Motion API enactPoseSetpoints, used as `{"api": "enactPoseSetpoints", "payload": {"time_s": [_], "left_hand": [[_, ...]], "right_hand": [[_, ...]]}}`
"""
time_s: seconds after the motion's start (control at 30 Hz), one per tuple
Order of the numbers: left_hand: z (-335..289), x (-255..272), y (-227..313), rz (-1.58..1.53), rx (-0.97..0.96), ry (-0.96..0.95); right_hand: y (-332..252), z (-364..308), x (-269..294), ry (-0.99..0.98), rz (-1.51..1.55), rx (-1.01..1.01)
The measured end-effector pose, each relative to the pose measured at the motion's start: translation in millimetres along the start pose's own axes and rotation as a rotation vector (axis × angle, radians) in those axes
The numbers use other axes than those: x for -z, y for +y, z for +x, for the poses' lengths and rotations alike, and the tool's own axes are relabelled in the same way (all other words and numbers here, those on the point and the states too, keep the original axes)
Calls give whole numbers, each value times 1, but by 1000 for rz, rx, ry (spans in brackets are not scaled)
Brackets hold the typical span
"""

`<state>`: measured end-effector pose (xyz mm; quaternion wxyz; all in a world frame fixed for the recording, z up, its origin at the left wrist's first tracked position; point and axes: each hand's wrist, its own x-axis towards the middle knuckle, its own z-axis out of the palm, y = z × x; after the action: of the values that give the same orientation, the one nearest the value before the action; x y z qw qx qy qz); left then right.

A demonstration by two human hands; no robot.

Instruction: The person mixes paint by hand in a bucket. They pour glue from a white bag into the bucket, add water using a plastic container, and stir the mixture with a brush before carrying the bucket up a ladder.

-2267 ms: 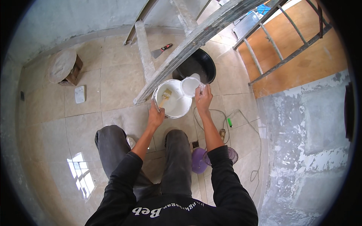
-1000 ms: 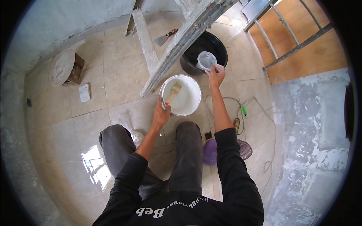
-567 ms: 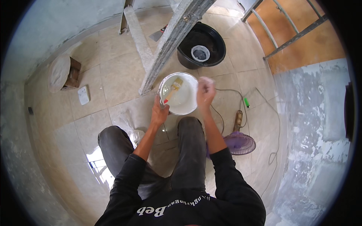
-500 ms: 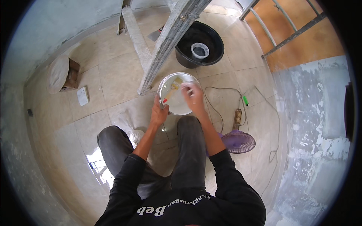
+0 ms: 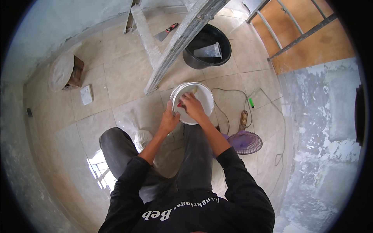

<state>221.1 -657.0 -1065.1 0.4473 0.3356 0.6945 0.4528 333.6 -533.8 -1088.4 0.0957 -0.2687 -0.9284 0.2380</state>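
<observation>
Left hand (image 5: 169, 119) clasping bucket (image 5: 210, 104), right hand (image 5: 192, 107) angled over it, fingers grasping brush (image 5: 194, 89)

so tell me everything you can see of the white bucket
The white bucket is round and open-topped, apparently plastic, its rim smeared. It is just beyond the right knee, mouth facing up. The left grip clasps its left side; the right grip is over its mouth, at the brush inside. Its base and most of its contents are hidden.
</observation>
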Motion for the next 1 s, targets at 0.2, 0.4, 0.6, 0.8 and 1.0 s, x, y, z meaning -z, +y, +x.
{"api": "enactPoseSetpoints", "payload": {"time_s": [0.2, 0.4, 0.6, 0.8, 1.0], "left_hand": [[3, -25, -45, 40, -200, 134], [4, -25, -56, -9, -133, 37], [15, -4, -66, 7, -148, -9], [1, -18, -39, -255, -64, -153], [26, -36, -80, -114, -139, -83]], "right_hand": [[0, -27, 5, 300, 135, -249], [-29, -58, -5, 340, 14, -324], [-50, -65, -13, 464, 85, -152], [-30, -67, -6, 587, 61, -219], [-41, -54, 13, 230, 134, -245]]}}
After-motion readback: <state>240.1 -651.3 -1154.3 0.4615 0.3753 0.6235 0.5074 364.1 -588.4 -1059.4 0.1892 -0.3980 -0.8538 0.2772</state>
